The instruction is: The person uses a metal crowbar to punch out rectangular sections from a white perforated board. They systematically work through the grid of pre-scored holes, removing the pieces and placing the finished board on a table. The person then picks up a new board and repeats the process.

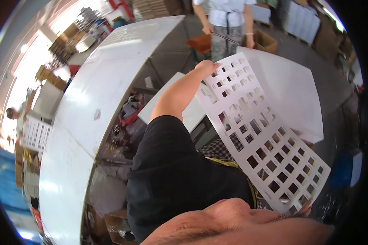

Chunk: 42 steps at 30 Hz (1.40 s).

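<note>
I am holding up a long white card sheet with rows of square and rectangular cut-out windows. It slants from the upper middle down to the lower right. My left hand, arm stretched forward, pinches the far upper corner. At the near lower end my right hand shows only as a few fingers closed at the sheet's edge; the rest is hidden. Behind the sheet's far part lies a large white board or sheet, and a white tabletop shows beneath my left forearm.
On the left runs a long white table with a small paper piece on it. Bagged material is stored below. Across from me stands a person in white holding a thin rod, near a cardboard box. Another windowed sheet is at far left.
</note>
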Available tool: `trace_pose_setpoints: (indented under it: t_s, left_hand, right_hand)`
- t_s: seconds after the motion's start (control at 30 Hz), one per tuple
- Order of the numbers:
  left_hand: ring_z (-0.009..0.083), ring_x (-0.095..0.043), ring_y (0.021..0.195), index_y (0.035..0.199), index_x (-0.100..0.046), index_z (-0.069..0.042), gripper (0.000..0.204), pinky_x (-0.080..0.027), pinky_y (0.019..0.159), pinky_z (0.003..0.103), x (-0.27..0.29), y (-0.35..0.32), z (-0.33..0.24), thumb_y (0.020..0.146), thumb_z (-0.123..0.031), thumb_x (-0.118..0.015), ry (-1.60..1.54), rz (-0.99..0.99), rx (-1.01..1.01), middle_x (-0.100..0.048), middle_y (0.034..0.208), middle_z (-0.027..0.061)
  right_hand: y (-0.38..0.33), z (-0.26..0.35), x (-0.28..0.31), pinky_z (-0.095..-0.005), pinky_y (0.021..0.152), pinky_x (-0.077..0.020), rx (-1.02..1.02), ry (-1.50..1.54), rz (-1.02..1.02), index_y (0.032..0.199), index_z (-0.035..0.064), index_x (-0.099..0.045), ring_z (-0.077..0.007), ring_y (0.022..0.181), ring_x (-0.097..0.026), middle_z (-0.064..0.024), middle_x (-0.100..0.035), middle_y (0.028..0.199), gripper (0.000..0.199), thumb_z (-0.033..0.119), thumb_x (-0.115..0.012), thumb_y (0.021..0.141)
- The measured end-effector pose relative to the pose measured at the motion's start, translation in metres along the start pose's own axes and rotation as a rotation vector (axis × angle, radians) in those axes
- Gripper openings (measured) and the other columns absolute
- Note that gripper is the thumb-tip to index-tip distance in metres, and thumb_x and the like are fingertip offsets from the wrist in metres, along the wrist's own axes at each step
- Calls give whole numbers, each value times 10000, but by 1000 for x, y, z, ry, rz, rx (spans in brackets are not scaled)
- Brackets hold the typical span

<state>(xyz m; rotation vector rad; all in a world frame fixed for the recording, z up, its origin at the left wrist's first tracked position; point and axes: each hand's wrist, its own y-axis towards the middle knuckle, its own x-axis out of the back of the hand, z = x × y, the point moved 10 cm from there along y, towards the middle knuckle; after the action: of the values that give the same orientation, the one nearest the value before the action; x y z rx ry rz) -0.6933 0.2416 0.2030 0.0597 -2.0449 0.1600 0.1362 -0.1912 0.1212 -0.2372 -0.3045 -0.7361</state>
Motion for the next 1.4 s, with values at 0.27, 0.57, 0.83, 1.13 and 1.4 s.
trace_pose_setpoints:
  t_s: [0.27, 0.57, 0.83, 1.13, 1.4]
  left_hand:
    - [290, -660, 865, 951, -702, -34, 584, -488, 788, 396, 127, -201, 165, 904, -558, -447, -98, -261, 236, -701, 863, 122]
    - [294, -656, 881, 1033, -680, -6, 638, -497, 797, 396, 226, -344, 392, 870, -594, -491, -188, -456, 522, -694, 927, 167]
    - [275, -671, 794, 951, -715, -46, 640, -497, 778, 400, 311, -375, 598, 859, -633, -476, -125, -586, 749, -709, 822, 120]
    - [319, -669, 817, 808, -720, -34, 615, -507, 765, 427, 318, -359, 684, 879, -595, -479, -122, -538, 915, -703, 829, 134]
    - [313, -614, 1039, 1191, -597, -44, 590, -462, 893, 426, 267, -360, 714, 886, -542, -512, -21, -398, 1002, -641, 1131, 175]
  right_hand:
    - [-53, 131, -29, -342, 915, -482, 156, 177, 108, 1323, -37, -448, -255, 1136, -550, -151, -529, 1291, 602, 429, -522, 950]
    - [-117, 327, -290, -342, 945, -446, 430, 176, 577, 1329, -42, -446, -229, 1148, -542, -133, -536, 1292, 609, 426, -530, 949]
    - [-196, 411, -562, -304, 820, -489, 420, 166, 836, 1249, -41, -511, -186, 987, -594, -111, -597, 1153, 560, 422, -550, 936]
    - [-262, 461, -695, -258, 417, -396, 510, 47, 842, 1179, 11, -545, -94, 592, -550, -29, -597, 842, 519, 457, -562, 916]
    - [-263, 465, -714, -270, 389, -369, 492, 13, 846, 1093, 17, -567, -102, 511, -519, -11, -556, 753, 516, 497, -570, 904]
